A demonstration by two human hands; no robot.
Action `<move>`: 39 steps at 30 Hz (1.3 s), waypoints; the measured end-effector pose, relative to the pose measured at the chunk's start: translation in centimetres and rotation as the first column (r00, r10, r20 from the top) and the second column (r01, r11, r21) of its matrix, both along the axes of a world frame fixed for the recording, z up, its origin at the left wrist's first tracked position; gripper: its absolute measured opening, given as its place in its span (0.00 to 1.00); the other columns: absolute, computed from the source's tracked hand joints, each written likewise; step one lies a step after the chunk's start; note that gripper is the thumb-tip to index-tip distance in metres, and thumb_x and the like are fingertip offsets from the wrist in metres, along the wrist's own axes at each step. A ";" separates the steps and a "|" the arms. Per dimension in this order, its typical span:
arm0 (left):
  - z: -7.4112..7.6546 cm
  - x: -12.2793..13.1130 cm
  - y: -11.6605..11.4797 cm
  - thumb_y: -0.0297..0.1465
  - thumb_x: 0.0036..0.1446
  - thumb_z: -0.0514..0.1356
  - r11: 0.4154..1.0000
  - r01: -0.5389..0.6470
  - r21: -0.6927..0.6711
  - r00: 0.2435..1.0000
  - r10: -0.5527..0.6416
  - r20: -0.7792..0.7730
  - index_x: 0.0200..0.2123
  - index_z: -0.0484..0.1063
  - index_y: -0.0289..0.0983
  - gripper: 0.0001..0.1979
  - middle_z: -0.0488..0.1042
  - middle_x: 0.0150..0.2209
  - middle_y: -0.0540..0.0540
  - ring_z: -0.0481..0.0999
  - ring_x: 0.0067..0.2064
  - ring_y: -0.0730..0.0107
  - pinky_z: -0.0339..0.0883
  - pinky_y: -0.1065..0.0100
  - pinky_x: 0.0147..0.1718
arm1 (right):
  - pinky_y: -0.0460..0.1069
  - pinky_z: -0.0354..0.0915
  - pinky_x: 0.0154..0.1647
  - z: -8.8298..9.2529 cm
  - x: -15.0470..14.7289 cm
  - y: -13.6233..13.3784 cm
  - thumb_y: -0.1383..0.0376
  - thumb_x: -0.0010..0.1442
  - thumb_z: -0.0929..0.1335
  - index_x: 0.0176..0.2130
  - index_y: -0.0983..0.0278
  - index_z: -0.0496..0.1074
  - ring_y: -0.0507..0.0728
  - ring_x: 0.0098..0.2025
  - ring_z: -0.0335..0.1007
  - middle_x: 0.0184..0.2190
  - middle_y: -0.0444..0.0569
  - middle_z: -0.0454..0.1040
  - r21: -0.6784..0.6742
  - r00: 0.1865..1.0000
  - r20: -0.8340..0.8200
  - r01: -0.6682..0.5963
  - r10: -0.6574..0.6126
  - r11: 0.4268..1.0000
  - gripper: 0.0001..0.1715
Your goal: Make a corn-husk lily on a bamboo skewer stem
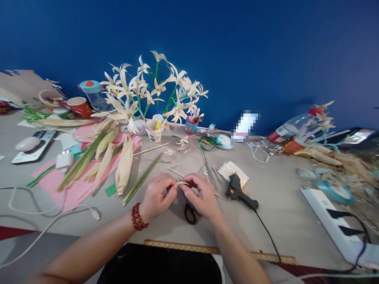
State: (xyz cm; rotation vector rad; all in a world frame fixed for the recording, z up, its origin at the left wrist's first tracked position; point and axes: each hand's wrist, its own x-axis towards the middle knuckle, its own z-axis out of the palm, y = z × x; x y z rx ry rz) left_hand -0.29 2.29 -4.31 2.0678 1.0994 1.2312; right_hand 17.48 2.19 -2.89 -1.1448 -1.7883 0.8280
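My left hand [156, 196] and my right hand [200, 195] meet over the grey table [281, 213]. Both pinch a thin pale husk strip [182, 183] between their fingertips. A red bead bracelet [137, 217] circles my left wrist. Black scissors [190, 213] lie on the table just under my hands. A black glue gun [240, 192] rests right of my right hand, its cord running toward me. Thin wires [211, 173] lie just behind my right hand.
A bouquet of cream husk flowers [148, 90] stands at the back, with paper cups [154, 130] beside it. Corn husks [124, 165] lie on pink paper [68, 185] to the left. A white power strip [337, 225] sits at the right, and white cables [35, 205] trail at left.
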 end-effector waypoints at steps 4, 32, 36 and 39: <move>-0.1 0.0 -0.1 0.26 0.60 0.55 1.000 0.015 -0.001 1.000 -0.015 0.000 0.27 0.65 0.38 0.08 0.67 0.25 0.49 0.66 0.30 0.68 0.61 0.66 0.32 | 0.47 0.63 0.31 -0.2 -0.8 -0.2 0.68 0.59 0.65 0.28 0.62 0.69 0.53 0.28 0.67 0.24 0.44 0.71 0.002 1.000 0.012 0.012 -0.012 1.000 0.07; 0.1 0.0 0.0 0.27 0.61 0.57 0.996 0.089 0.009 0.993 -0.090 0.075 0.39 0.72 0.37 0.04 0.76 0.34 0.43 0.73 0.37 0.63 0.68 0.62 0.38 | 0.51 0.70 0.35 0.0 0.3 -0.4 0.69 0.62 0.66 0.37 0.59 0.73 0.56 0.33 0.74 0.31 0.48 0.77 0.265 0.999 -0.012 0.050 -0.049 0.963 0.06; 0.2 0.2 0.2 0.33 0.67 0.50 0.904 0.292 -0.311 0.919 -0.176 0.351 0.29 0.69 0.36 0.15 0.70 0.28 0.46 0.70 0.31 0.68 0.66 0.66 0.34 | 0.54 0.70 0.41 0.0 0.5 -0.3 0.71 0.61 0.66 0.38 0.58 0.74 0.58 0.38 0.75 0.33 0.48 0.79 0.342 1.000 -0.004 -0.023 0.026 0.940 0.09; -0.4 0.2 0.5 0.36 0.65 0.54 0.752 0.484 -0.448 0.795 -0.163 0.585 0.30 0.67 0.36 0.12 0.68 0.27 0.48 0.69 0.30 0.70 0.66 0.67 0.32 | 0.54 0.70 0.42 -0.1 0.6 -0.3 0.74 0.60 0.66 0.40 0.57 0.74 0.58 0.40 0.75 0.37 0.49 0.79 0.376 0.996 -0.016 -0.076 0.089 0.924 0.13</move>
